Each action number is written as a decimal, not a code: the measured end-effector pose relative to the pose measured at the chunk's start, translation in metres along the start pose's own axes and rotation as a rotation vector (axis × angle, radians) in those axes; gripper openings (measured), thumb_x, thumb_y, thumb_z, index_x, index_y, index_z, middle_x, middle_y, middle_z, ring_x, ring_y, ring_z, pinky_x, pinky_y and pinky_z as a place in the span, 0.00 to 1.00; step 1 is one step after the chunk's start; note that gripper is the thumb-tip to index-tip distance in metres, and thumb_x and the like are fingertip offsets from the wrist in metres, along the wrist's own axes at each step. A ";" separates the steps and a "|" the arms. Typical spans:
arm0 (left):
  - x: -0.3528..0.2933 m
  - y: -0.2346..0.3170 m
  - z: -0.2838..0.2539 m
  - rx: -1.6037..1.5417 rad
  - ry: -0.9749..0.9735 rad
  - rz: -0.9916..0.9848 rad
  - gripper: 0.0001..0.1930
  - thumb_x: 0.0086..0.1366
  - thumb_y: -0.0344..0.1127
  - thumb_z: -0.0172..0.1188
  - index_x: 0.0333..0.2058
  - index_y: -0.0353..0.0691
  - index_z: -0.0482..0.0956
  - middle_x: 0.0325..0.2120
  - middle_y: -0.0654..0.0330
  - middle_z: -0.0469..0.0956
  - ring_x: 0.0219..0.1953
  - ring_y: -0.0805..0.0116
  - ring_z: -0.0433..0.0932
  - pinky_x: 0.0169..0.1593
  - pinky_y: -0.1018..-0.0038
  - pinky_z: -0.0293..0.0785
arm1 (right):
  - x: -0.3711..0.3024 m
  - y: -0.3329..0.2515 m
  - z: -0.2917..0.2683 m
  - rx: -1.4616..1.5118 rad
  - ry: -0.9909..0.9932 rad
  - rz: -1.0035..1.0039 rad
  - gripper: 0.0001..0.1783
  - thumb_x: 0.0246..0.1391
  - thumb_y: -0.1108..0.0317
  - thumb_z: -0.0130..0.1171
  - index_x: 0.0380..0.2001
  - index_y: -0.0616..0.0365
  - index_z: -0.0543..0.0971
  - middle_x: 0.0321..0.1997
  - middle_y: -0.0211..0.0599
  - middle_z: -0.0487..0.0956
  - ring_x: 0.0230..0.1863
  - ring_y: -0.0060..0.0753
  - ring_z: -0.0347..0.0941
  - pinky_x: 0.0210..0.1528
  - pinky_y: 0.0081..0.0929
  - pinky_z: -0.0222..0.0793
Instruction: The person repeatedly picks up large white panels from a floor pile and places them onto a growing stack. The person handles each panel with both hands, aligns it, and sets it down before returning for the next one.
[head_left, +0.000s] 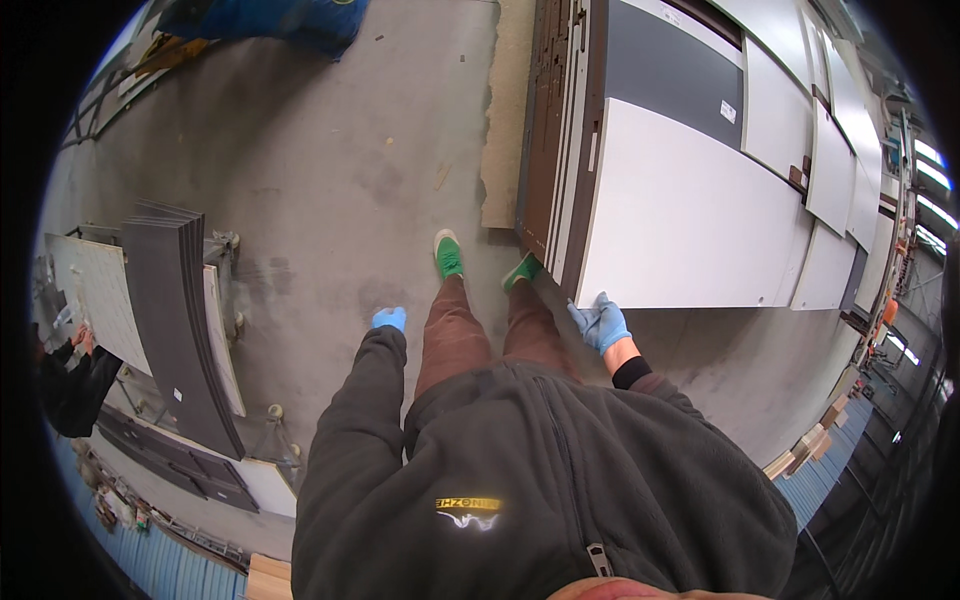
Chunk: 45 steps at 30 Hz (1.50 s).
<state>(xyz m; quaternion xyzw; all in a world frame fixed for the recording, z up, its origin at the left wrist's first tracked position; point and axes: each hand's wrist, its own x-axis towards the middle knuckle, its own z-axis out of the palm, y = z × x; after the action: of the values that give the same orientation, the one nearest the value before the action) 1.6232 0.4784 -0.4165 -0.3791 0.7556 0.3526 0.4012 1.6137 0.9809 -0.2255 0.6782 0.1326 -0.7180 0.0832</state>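
Observation:
My right hand [603, 325], in a blue glove, is at the near left corner of a large white panel [690, 210]. Its fingers bend over the panel's edge and grip that corner. The panel lies flat on top of a stack of boards, next to a dark grey panel [672, 70] with a white label. My left hand [389, 318], also gloved in blue, hangs at my left side, away from the boards. Its fingers look curled in, with nothing seen in them.
Brown boards [550, 130] show along the stack's left side, above a tan sheet [508, 120] on the floor. On the left, dark panels [170, 300] lean on a wheeled rack. A person in dark clothes [70, 385] stands beyond them. Blue sheeting [290, 20] is at the far left.

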 end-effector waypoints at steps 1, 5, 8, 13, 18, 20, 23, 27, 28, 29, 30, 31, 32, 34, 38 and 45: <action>0.005 -0.011 -0.006 0.058 0.011 -0.023 0.19 0.62 0.46 0.57 0.37 0.33 0.85 0.32 0.47 0.86 0.36 0.56 0.84 0.45 0.60 0.77 | -0.001 0.000 0.001 0.007 0.046 -0.004 0.20 0.75 0.50 0.42 0.53 0.53 0.71 0.65 0.62 0.70 0.63 0.65 0.71 0.62 0.55 0.76; -0.004 -0.007 0.008 -0.068 -0.014 -0.121 0.17 0.62 0.44 0.58 0.35 0.33 0.85 0.30 0.52 0.86 0.32 0.60 0.83 0.42 0.62 0.77 | -0.004 0.001 0.001 -0.024 -0.046 0.048 0.29 0.76 0.49 0.37 0.65 0.61 0.60 0.66 0.59 0.67 0.62 0.63 0.72 0.59 0.50 0.79; -0.037 0.026 0.032 -0.349 -0.146 -0.099 0.13 0.66 0.41 0.61 0.38 0.36 0.84 0.25 0.59 0.82 0.25 0.68 0.79 0.30 0.68 0.76 | -0.003 0.003 0.000 -0.105 -0.031 -0.051 0.31 0.75 0.48 0.37 0.65 0.64 0.59 0.68 0.62 0.64 0.63 0.63 0.71 0.60 0.51 0.78; -0.075 0.077 0.053 -0.531 -0.359 -0.070 0.12 0.69 0.40 0.63 0.43 0.39 0.83 0.25 0.63 0.81 0.23 0.74 0.77 0.25 0.74 0.73 | -0.001 0.002 0.006 -0.047 0.104 -0.005 0.30 0.75 0.46 0.38 0.63 0.61 0.65 0.76 0.64 0.55 0.66 0.64 0.69 0.63 0.53 0.75; -0.070 0.074 0.043 -0.454 -0.420 -0.060 0.09 0.70 0.40 0.62 0.43 0.43 0.81 0.31 0.64 0.83 0.26 0.71 0.81 0.27 0.72 0.77 | -0.008 0.002 0.007 -0.102 -0.006 -0.016 0.33 0.75 0.45 0.35 0.71 0.57 0.58 0.78 0.65 0.50 0.68 0.60 0.68 0.60 0.46 0.78; -0.061 0.063 0.027 -0.408 -0.387 -0.080 0.09 0.68 0.40 0.62 0.42 0.44 0.80 0.30 0.63 0.82 0.26 0.69 0.80 0.27 0.70 0.77 | -0.007 0.005 0.005 -0.122 -0.006 -0.040 0.34 0.75 0.44 0.35 0.71 0.56 0.58 0.78 0.65 0.50 0.68 0.59 0.68 0.59 0.45 0.79; -0.054 0.051 0.001 -0.367 -0.261 -0.181 0.08 0.67 0.40 0.61 0.39 0.44 0.78 0.27 0.62 0.80 0.24 0.66 0.79 0.25 0.67 0.76 | 0.001 0.005 -0.002 -0.179 -0.062 -0.066 0.36 0.75 0.45 0.35 0.74 0.56 0.51 0.78 0.63 0.50 0.70 0.58 0.66 0.59 0.46 0.78; -0.061 0.052 -0.031 -0.198 -0.213 -0.142 0.06 0.68 0.39 0.59 0.36 0.45 0.77 0.24 0.62 0.78 0.21 0.66 0.78 0.23 0.67 0.74 | 0.017 0.003 -0.008 -0.154 -0.036 -0.072 0.31 0.76 0.49 0.37 0.72 0.55 0.56 0.76 0.51 0.61 0.71 0.59 0.64 0.63 0.51 0.73; -0.064 0.056 -0.035 -0.177 -0.197 -0.137 0.05 0.68 0.38 0.58 0.36 0.45 0.77 0.24 0.62 0.78 0.21 0.66 0.77 0.22 0.67 0.74 | 0.017 0.004 -0.008 -0.136 -0.054 -0.080 0.30 0.76 0.50 0.37 0.72 0.55 0.58 0.75 0.50 0.63 0.70 0.59 0.65 0.63 0.52 0.73; -0.067 0.062 -0.038 -0.184 -0.199 -0.141 0.05 0.69 0.38 0.58 0.36 0.45 0.77 0.24 0.62 0.78 0.20 0.66 0.77 0.22 0.66 0.74 | 0.017 0.005 -0.008 -0.112 -0.008 -0.084 0.29 0.76 0.50 0.38 0.71 0.55 0.59 0.74 0.49 0.64 0.70 0.59 0.66 0.63 0.52 0.72; -0.072 0.069 -0.039 -0.196 -0.208 -0.082 0.05 0.69 0.38 0.58 0.35 0.44 0.76 0.24 0.61 0.78 0.21 0.66 0.77 0.23 0.66 0.75 | 0.016 0.005 -0.007 -0.107 0.008 -0.083 0.28 0.75 0.52 0.39 0.69 0.55 0.62 0.71 0.47 0.68 0.69 0.58 0.67 0.65 0.56 0.68; -0.076 0.076 -0.037 -0.191 -0.204 -0.133 0.06 0.69 0.38 0.58 0.35 0.44 0.76 0.24 0.61 0.78 0.21 0.66 0.77 0.23 0.66 0.75 | 0.013 0.006 -0.006 -0.127 -0.014 -0.103 0.27 0.75 0.52 0.40 0.69 0.56 0.62 0.71 0.47 0.68 0.69 0.59 0.67 0.66 0.59 0.66; -0.080 0.085 -0.033 -0.211 -0.213 -0.085 0.06 0.69 0.37 0.58 0.36 0.43 0.77 0.24 0.60 0.78 0.20 0.66 0.77 0.22 0.66 0.74 | 0.010 0.007 -0.004 -0.097 -0.055 -0.109 0.27 0.75 0.53 0.40 0.69 0.56 0.62 0.72 0.48 0.68 0.69 0.60 0.66 0.67 0.61 0.64; -0.088 0.102 -0.023 -0.209 -0.209 -0.117 0.07 0.68 0.37 0.58 0.38 0.41 0.78 0.24 0.58 0.79 0.20 0.66 0.77 0.21 0.67 0.73 | 0.002 0.008 -0.003 -0.050 -0.022 -0.137 0.28 0.75 0.55 0.42 0.70 0.58 0.61 0.73 0.50 0.66 0.71 0.63 0.63 0.70 0.65 0.59; -0.103 0.138 0.010 -0.246 -0.335 -0.010 0.07 0.68 0.37 0.59 0.37 0.41 0.78 0.24 0.60 0.78 0.20 0.68 0.77 0.21 0.69 0.72 | -0.009 0.007 -0.007 -0.072 -0.071 -0.139 0.32 0.73 0.55 0.47 0.69 0.68 0.59 0.73 0.56 0.64 0.72 0.64 0.61 0.71 0.66 0.57; -0.129 0.189 0.070 -0.155 -0.417 0.091 0.06 0.67 0.35 0.59 0.38 0.40 0.77 0.22 0.63 0.74 0.19 0.71 0.72 0.19 0.72 0.65 | -0.036 -0.025 -0.055 -0.221 -0.106 -0.027 0.39 0.71 0.44 0.48 0.69 0.67 0.61 0.72 0.64 0.64 0.70 0.63 0.63 0.69 0.54 0.62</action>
<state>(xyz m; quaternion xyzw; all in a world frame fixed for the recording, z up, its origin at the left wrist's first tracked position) 1.5357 0.6626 -0.2903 -0.2931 0.6434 0.4981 0.5020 1.6608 1.0188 -0.1900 0.6240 0.2155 -0.7350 0.1545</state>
